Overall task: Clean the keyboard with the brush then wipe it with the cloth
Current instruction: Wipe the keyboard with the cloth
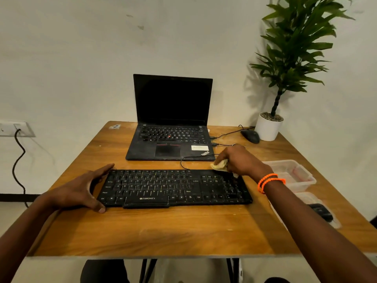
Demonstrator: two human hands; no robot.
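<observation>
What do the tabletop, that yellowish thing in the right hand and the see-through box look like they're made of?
Tabletop: wood or wood-look laminate, grain showing, dull scuffed finish. Cloth: soft fabric, crumpled in the right hand. Box: clear plastic, seemingly.

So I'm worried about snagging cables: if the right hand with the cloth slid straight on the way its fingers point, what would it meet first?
Probably the thin black cable looped beside the open black laptop; depth is unclear.

Laptop [170, 127] open, mouse [250, 136] beside potted plant [268, 127].
</observation>
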